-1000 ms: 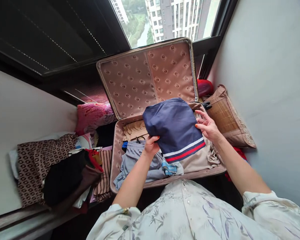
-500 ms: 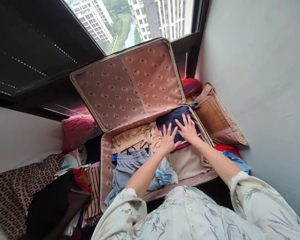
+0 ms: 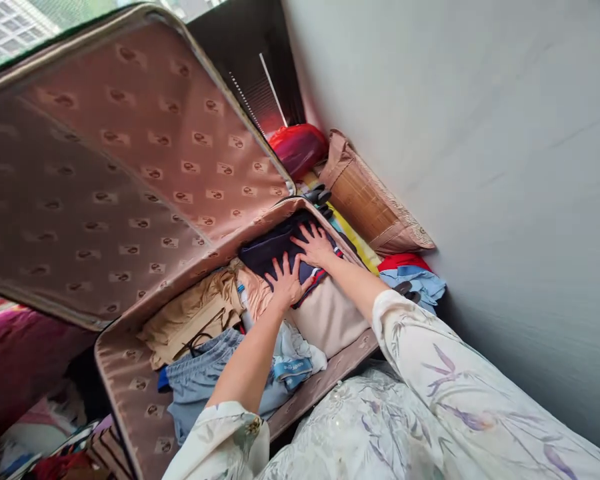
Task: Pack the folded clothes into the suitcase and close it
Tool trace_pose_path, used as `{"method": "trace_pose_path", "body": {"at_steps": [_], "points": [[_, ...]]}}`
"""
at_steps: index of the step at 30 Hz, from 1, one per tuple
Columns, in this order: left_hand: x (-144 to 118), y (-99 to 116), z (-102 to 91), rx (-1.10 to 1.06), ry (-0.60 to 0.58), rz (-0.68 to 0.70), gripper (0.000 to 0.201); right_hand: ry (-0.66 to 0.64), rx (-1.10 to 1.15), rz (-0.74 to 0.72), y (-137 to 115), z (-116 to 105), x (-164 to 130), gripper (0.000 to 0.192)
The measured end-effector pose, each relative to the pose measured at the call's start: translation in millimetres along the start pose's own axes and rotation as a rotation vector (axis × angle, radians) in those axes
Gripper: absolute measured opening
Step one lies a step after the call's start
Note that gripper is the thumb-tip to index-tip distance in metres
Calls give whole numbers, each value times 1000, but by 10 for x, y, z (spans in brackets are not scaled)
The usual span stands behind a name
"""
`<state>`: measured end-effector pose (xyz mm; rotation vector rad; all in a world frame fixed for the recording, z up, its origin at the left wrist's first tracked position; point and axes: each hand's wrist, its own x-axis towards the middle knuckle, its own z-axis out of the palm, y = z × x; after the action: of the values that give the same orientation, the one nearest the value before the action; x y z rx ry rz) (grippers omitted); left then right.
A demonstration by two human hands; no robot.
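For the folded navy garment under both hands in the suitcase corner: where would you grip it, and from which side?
Probably the striped hem edge of the navy garment, taken from the near side. It lies flat in the far right corner of the suitcase, walls closing two sides. The left hand and right hand press flat on top, fingers spread.

A plain grey wall [image 3: 455, 133] runs along the right; daylight enters through a window [image 3: 10, 20] at top left, its dark frame [image 3: 245, 47] beside it.

hands [image 3: 300, 263]: 2 | suitcase [image 3: 130, 373]: 1 | woven cushion [image 3: 370, 203]: 1
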<state>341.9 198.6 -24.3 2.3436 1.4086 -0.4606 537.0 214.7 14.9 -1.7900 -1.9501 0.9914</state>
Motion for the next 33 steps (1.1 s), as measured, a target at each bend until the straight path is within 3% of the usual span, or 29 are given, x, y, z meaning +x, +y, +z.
{"method": "trace_pose_path", "body": {"at_steps": [5, 8, 11, 13, 15, 17, 19, 22, 25, 29, 33], "points": [[48, 30, -70, -8, -60, -23, 94, 22, 103, -79, -197, -359, -369, 45], [72, -4, -160, -65, -113, -29, 94, 54, 136, -112, -96, -646, -789, 44], [23, -80, -221, -167, -103, 17, 88, 136, 162, -99, 355, -992, -1552, 46], [-94, -136, -210, -244, 9, 71, 79, 295, 213, -11, 778, -1122, -2197, 46], [-284, -176, -148, -303, 189, 114, 70, 401, 187, 211, 1158, -1060, -2781, 49], [-534, -187, -47, -347, 342, 141, 61, 358, 101, 446, 1388, -793, -3153, 56], [-820, -162, 64, -398, 414, 156, 52, 229, -15, 619, 1445, -408, -3268, 70], [-1267, -73, 182, -493, 402, 163, 39, 67, -195, 770, 1358, 127, -3154, 97], [-1656, 13, 202, -601, 328, 102, 32, 105, -324, 817, 1318, 389, -3045, 90], [-2007, -54, 152, -766, 306, 1, 28, 177, -333, 750, 1531, 301, -2997, 63], [-2289, -282, 184, -852, 389, -104, 24, 185, -213, 718, 1768, 8, -2918, 64]]}}
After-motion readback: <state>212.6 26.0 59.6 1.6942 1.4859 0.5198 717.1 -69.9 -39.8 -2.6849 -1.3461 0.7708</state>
